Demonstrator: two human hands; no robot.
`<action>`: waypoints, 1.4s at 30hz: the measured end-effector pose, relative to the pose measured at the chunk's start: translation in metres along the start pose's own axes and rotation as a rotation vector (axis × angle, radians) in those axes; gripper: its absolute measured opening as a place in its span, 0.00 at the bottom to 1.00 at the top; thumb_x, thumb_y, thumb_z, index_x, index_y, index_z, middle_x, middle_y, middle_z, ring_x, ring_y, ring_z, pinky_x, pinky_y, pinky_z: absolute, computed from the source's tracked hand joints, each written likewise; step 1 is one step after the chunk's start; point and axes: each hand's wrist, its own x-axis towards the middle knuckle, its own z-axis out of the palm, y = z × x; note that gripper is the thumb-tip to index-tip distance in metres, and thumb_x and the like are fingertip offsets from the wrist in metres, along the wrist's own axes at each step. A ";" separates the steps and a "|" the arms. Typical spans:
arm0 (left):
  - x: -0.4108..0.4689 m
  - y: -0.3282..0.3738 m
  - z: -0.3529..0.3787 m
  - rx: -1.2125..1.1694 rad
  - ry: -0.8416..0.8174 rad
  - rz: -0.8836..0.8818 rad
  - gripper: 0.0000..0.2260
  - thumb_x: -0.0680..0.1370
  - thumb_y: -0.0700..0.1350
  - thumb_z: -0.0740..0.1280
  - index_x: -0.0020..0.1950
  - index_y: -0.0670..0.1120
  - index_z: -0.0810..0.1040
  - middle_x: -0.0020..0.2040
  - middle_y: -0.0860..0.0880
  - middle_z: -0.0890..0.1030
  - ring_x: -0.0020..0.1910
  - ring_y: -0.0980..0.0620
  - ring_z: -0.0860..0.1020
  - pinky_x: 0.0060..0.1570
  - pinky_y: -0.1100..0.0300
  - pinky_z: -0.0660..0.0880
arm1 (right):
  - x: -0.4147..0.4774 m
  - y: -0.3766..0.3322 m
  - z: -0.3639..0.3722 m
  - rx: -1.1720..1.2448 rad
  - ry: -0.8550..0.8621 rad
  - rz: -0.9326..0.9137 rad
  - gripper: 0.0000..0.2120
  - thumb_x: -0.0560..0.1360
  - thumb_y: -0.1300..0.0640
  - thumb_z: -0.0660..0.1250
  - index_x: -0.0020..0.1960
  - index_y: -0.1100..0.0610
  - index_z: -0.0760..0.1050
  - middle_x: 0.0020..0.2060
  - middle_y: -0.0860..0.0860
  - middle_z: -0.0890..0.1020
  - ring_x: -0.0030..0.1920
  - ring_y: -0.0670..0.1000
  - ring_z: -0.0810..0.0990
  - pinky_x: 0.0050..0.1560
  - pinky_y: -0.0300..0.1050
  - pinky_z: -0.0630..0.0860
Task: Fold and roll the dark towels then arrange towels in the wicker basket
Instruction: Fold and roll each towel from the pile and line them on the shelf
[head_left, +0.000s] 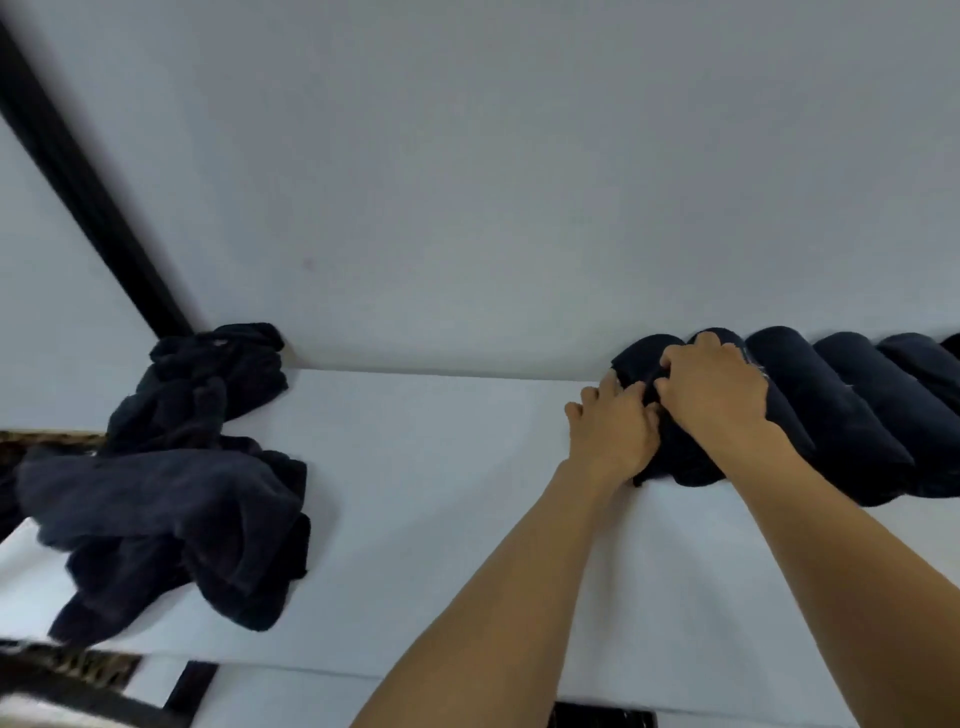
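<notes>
- Head view: my left hand (610, 434) and right hand (714, 384) both grip closed on the leftmost rolled towel (675, 457) at three o'clock on the white table (441, 467), likely tucking its end so the roll holds.
- Its long axis runs eleven to five, parallel to the finished rolls (852, 415).
- Unfolded towels (166, 493) heap at nine o'clock; no basket visible.

White table (441, 519) against a pale wall (519, 156) (black strip (88, 197), perhaps a frame, at left)
</notes>
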 end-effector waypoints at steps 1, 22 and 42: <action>-0.005 -0.006 -0.007 0.029 -0.049 0.019 0.17 0.82 0.49 0.56 0.69 0.46 0.72 0.70 0.41 0.69 0.65 0.38 0.68 0.62 0.44 0.63 | 0.000 -0.004 -0.004 -0.033 -0.019 0.004 0.12 0.79 0.55 0.61 0.60 0.55 0.76 0.59 0.58 0.72 0.58 0.60 0.72 0.49 0.52 0.70; -0.246 -0.178 -0.143 0.613 0.407 -0.553 0.12 0.80 0.39 0.61 0.63 0.43 0.70 0.56 0.44 0.73 0.46 0.44 0.78 0.34 0.57 0.65 | -0.163 -0.276 -0.020 0.653 -0.412 -0.822 0.23 0.79 0.55 0.62 0.72 0.46 0.64 0.60 0.52 0.79 0.57 0.57 0.78 0.56 0.52 0.77; -0.229 -0.082 -0.358 0.561 0.920 0.050 0.08 0.82 0.44 0.58 0.57 0.45 0.74 0.43 0.49 0.79 0.42 0.45 0.78 0.43 0.49 0.74 | -0.118 -0.280 -0.226 1.137 0.246 -0.788 0.13 0.78 0.60 0.57 0.57 0.55 0.78 0.47 0.49 0.82 0.47 0.49 0.79 0.50 0.46 0.75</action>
